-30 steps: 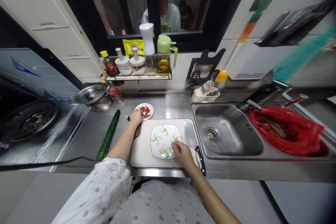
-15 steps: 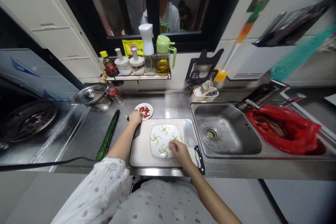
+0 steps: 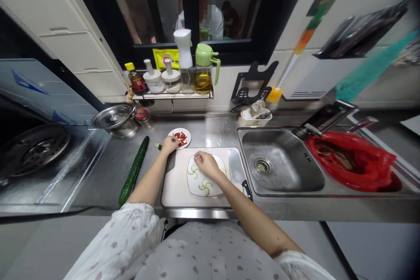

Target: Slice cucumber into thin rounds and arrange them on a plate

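Observation:
My left hand [image 3: 169, 144] is at the left rim of a small white plate [image 3: 187, 132] that holds chopped red pieces [image 3: 180, 139], perhaps chilli. Its fingers are pinched together; whatever is between them is too small to name. Over the upper part of a square white plate [image 3: 193, 189] hovers my right hand [image 3: 206, 164], fingers curled in a pinch, contents not visible. Thin cucumber slices [image 3: 205, 187] lie on that plate in pinwheel shapes, some hidden by my right hand and forearm. The plate rests on a pale cutting board [image 3: 173, 183].
A knife [image 3: 235, 164] lies along the board's right side. Left of the board is a whole cucumber [image 3: 134, 170], with a cucumber end [image 3: 158, 145] near my left hand. The sink [image 3: 282, 162], a red bag [image 3: 354, 162] and a lidded pot [image 3: 118, 120] stand around.
My right hand has moved up and left across the square plate, uncovering its lower part and covering the upper pinwheel. My left hand has shifted slightly right at the small plate.

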Available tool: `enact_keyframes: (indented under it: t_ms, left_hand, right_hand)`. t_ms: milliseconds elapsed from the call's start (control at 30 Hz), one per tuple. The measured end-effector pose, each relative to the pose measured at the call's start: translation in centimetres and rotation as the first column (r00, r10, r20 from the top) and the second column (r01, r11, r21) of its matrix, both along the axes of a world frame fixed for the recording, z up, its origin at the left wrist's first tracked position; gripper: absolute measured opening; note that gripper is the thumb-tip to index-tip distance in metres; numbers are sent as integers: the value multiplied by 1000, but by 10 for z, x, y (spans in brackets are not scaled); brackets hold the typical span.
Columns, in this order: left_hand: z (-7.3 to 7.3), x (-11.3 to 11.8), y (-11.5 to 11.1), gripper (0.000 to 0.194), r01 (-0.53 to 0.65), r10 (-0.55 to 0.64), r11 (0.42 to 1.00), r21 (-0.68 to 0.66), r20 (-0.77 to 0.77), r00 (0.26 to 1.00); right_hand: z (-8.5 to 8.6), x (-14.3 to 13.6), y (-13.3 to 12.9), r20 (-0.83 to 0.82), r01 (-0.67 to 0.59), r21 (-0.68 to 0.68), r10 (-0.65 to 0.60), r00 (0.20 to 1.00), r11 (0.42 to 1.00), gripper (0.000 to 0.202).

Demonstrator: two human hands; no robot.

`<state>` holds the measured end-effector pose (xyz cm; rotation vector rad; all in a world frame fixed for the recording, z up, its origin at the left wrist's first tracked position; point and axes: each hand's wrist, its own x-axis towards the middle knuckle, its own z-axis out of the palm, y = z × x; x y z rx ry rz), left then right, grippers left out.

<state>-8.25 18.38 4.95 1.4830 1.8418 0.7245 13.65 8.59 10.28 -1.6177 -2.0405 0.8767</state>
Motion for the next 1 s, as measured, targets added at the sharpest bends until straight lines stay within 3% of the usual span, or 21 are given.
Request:
enact_keyframes:
  t_ms: [100, 233, 467, 667, 800, 1000]
  left_hand:
    - [11, 3, -6, 21, -17, 32, 999, -46, 352, 936]
    - [34, 8, -18, 30, 26, 55, 994, -102, 713, 699]
    - [74, 21, -39, 29, 236, -18, 965, -115, 867, 499]
    - [83, 34, -48, 23, 349, -30, 932, -104, 933, 358]
    - [81, 40, -49, 22, 376, -48, 923, -82, 945, 324]
    - [76, 44, -51, 27, 391, -79, 913, -112, 895, 439]
  right_hand:
    - [6, -5, 17, -8, 25, 46, -25, 1000, 999, 17]
    - [17, -10, 34, -60, 29, 137, -21, 998, 990, 18]
    - [45, -4, 42, -219, -23, 305, 93, 971, 952, 19]
    - [59, -2, 38, -267, -80, 341, 178, 947, 937, 15]
    - [59, -2, 34, -272, -59, 318, 150, 950, 946, 12]
    - [58, 5, 31, -241, -47, 248, 109, 964, 968, 15]
